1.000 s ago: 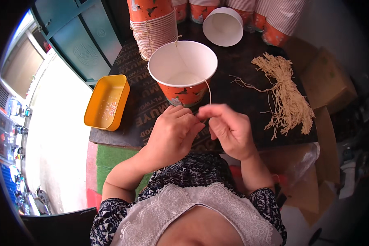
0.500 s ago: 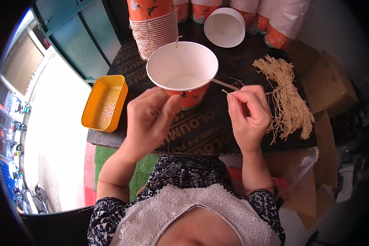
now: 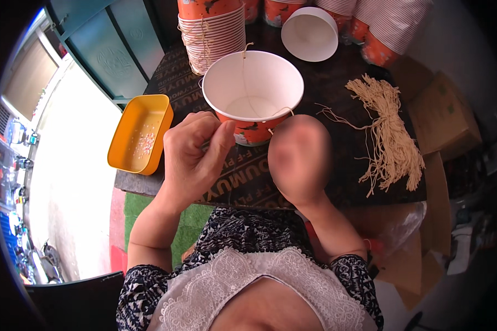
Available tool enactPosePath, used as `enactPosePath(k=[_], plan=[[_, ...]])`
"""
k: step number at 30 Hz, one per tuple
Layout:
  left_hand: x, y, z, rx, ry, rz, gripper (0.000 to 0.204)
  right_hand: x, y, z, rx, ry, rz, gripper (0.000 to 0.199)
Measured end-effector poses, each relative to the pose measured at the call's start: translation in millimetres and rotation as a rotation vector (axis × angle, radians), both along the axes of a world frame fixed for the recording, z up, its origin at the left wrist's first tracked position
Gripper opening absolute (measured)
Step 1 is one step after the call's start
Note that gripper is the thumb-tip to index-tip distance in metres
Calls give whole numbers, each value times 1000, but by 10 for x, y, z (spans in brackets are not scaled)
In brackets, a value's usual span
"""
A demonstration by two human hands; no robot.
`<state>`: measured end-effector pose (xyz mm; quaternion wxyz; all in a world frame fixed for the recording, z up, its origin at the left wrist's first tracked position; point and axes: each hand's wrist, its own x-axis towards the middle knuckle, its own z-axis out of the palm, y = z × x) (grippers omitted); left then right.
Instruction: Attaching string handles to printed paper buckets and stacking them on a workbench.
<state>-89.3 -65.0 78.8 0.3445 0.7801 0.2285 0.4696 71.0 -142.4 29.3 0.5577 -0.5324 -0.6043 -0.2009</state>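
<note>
A yellow tray [image 3: 139,132] sits at the left edge of the dark counter [image 3: 337,110] — pale specks inside. Behind, a stack of orange paper cups [image 3: 212,30] and an upturned white bowl [image 3: 310,33]. Cardboard boxes [image 3: 439,113] lie right.

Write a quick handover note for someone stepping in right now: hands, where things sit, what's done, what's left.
Left hand: pinched shut beside the paper cup, apparently on the string's end.
Right hand: blurred at the cup's near rim; grip unclear.
Cup stands upright on the dark table; a string runs from its far rim down inside.
String bundle lies right; cup stack behind; yellow tray left.
Done: string fixed at the far rim.
Left: near-side end seems unfinished.
</note>
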Motion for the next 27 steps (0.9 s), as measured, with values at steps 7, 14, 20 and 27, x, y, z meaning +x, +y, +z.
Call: enactPosePath(k=[7,14,20,27], plan=[[-54,40,-24,9,5,6,24,-6,87,-57,14,-75,-36,23],[-95,60,-36,20,20,11,24,-27,135,-61,1,-89,-44,21],[-104,77,-26,39,22,10,24,-15,172,-67,7,-110,-74,20],[-49,225,145,198,103,8,17,-18,193,-60,-27,-112,-71,19]])
